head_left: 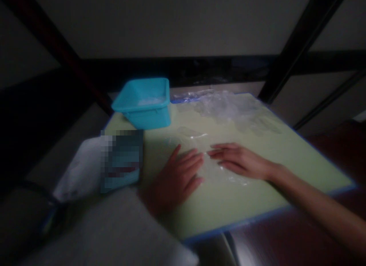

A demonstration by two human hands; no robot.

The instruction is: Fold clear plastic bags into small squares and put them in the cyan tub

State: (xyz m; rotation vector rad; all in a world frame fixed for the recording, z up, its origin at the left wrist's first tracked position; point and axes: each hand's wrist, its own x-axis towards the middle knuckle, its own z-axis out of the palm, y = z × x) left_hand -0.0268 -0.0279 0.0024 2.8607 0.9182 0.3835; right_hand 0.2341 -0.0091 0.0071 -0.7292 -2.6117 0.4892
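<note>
A clear plastic bag [210,174] lies flat on a yellow-green table [228,205] with a blue edge. My left hand [181,176] rests palm down at the bag's left side, fingers stretched out. From the right, my right hand [240,159] lies on the same film with its fingers extended toward the left hand. The fingertips of the two hands are a small gap apart. Neither hand grips anything that I can see. The bag's outline is hard to make out in the dim, blurred picture.
A turquoise plastic basin [150,115] with something pale inside stands at the back left. Several clear plastic bags [225,105] are heaped at the back right. Left of my left hand is a blurred-out box-like item [122,163] beside a white sheet or bag [82,170].
</note>
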